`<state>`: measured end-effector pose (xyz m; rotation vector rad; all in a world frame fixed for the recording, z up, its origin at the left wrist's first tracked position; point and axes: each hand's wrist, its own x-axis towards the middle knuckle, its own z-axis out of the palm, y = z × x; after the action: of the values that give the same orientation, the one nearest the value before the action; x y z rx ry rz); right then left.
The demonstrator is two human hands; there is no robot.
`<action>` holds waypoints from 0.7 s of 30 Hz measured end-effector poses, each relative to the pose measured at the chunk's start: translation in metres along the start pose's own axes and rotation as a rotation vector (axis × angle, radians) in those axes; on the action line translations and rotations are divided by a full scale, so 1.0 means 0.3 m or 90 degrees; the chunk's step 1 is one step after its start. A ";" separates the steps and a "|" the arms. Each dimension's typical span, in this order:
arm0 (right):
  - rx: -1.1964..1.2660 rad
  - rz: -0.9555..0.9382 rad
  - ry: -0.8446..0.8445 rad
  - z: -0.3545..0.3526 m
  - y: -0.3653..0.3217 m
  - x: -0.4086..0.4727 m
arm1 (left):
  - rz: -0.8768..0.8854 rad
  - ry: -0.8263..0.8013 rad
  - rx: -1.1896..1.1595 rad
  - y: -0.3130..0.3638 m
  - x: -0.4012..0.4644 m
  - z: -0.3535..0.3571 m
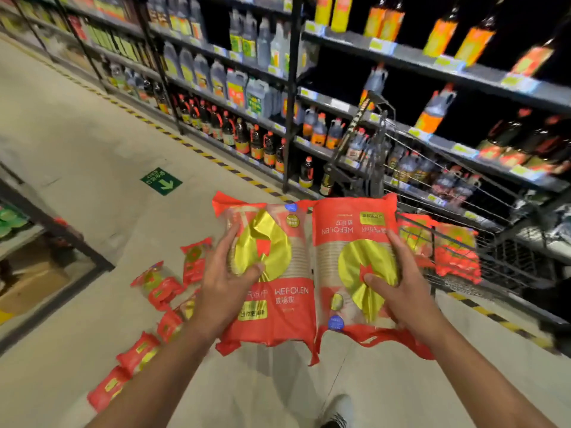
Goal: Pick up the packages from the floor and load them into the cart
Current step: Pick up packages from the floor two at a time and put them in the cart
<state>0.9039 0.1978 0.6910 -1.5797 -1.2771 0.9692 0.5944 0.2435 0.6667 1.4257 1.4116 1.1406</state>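
Observation:
I hold two red-and-gold packages side by side at chest height. My left hand (228,279) grips the left package (278,304), thumb across its gold disc. My right hand (398,288) grips the right package (349,230), which is turned upside down. The wire cart (506,261) stands just right of the packages, against the shelving, with red packages (448,248) lying in its basket. Several more red packages (163,288) lie scattered on the floor at the lower left.
Dark shelving (309,97) full of sauce and oil bottles runs along the right and back. A yellow-black striped line (185,143) marks the floor beside it. A green arrow sticker (161,181) is on the floor. A low shelf unit (55,242) stands at left. My shoe (338,409) shows below.

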 end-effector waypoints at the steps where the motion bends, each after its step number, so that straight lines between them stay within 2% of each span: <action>1: 0.001 0.000 0.019 -0.072 0.010 0.018 | 0.018 -0.024 0.000 0.030 0.037 0.068; 7: -0.019 0.032 0.139 -0.548 0.163 0.092 | 0.080 -0.122 0.020 0.227 0.182 0.584; 10: -0.030 0.045 0.182 -0.744 0.216 0.140 | 0.065 -0.166 -0.014 0.274 0.254 0.809; 16: -0.007 0.055 0.219 -1.036 0.309 0.299 | 0.050 -0.242 -0.056 0.367 0.439 1.157; 21: 0.033 0.078 0.241 -1.241 0.429 0.551 | 0.022 -0.242 -0.046 0.361 0.684 1.436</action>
<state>1.3206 0.2918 0.6829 -1.7181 -0.8957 0.7245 1.0311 0.4639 0.6693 1.5251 1.0727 0.8731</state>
